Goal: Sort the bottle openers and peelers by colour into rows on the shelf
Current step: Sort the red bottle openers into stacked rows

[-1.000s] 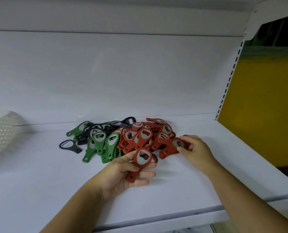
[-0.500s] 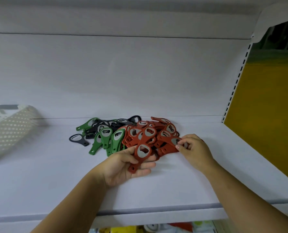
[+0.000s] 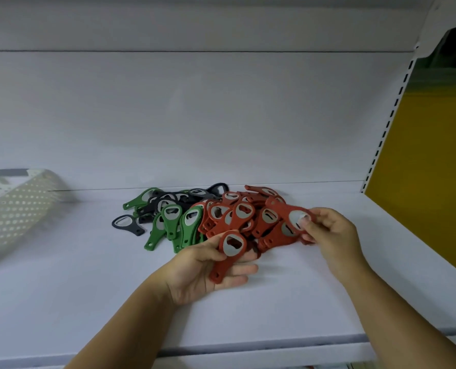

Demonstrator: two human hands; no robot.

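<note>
Sorting at a white shelf point(image 3: 288, 302), the left hand point(image 3: 200, 272) clasps one red opener point(image 3: 228, 251) while the right hand point(image 3: 330, 235) pinches another red opener point(image 3: 288, 213) by its ring, both seemingly light, stiff, easily gripped.

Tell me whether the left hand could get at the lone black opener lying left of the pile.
Probably not freely: the left hand already holds a red opener. The black opener lies alone on the shelf, nothing covering it.
</note>
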